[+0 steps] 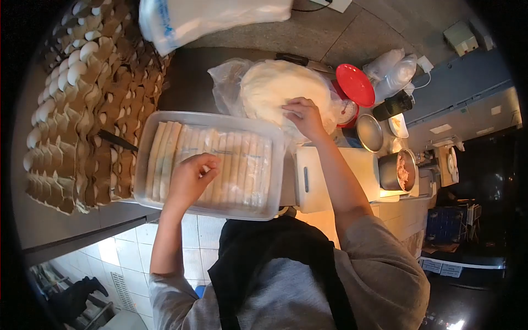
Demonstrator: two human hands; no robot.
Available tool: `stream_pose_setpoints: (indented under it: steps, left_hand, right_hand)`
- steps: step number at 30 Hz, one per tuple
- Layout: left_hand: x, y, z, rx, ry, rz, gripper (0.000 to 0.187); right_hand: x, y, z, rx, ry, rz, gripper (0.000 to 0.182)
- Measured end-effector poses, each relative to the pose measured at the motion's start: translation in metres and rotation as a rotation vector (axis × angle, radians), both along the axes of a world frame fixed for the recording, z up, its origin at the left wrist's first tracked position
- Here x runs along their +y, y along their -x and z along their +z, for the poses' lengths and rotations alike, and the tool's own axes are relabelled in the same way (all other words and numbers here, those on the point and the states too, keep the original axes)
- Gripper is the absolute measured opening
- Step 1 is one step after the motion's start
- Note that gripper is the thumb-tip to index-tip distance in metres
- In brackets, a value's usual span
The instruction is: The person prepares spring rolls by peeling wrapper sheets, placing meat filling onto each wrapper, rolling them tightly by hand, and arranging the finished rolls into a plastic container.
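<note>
- Your right hand (304,116) rests on the stack of thin round wrappers (280,91). The fingers are spread a little and lie flat on the top sheet, near its edge.
- The wrappers sit on a clear plastic bag (225,82), at the far side of the counter, just behind the tray (278,165).
- Your left hand (192,179) is over the tray. The fingers curl in loosely, and the thumb meets them. You can't tell if anything is pinched there.
- The tray is clear plastic and holds pale rolls (231,162) lying side by side in a row.
- Brown egg cartons (82,115) lie to the left of the tray.
- A white cutting board (330,176) lies to the right, with a metal pot (397,171) and a red scale (355,88) near it.
</note>
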State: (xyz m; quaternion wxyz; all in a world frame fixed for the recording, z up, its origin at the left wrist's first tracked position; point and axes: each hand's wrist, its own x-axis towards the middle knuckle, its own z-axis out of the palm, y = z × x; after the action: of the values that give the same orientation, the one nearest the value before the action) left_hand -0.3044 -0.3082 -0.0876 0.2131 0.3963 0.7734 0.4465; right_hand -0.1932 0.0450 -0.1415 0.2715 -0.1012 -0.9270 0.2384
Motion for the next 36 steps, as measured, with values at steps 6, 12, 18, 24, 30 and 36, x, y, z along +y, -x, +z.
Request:
stream_pose_setpoints:
  steps: [6, 12, 18, 24, 30, 36]
  left_hand:
    - [0.084, -0.076, 0.009, -0.081, -0.126, 0.031, 0.018]
    - [0.174, -0.141, 0.005, -0.094, -0.194, 0.128, 0.017]
    - [0.235, -0.159, 0.000, 0.161, -0.350, 0.439, 0.019]
    - [0.286, -0.077, 0.003, 0.938, -0.300, 0.564, 0.035]
    - [0.270, -0.056, -0.010, 0.543, 0.416, 0.243, 0.031]
    - [0.271, -0.033, -0.024, 0.478, 0.449, 0.262, 0.043]
  right_hand:
    - [0.034, 0.013, -0.001, -0.078, 0.472, 0.003, 0.018]
    - [0.076, 0.025, 0.016, -0.258, 0.734, 0.082, 0.022]
    - [0.086, 0.021, 0.035, -0.073, 0.532, 0.221, 0.022]
    - [0.110, 0.008, 0.076, -0.243, 0.341, 0.313, 0.020]
    - [0.137, -0.001, 0.092, 0.007, 0.965, 0.043, 0.016]
    - [0.181, -0.019, 0.158, 0.603, 0.860, -0.056, 0.017]
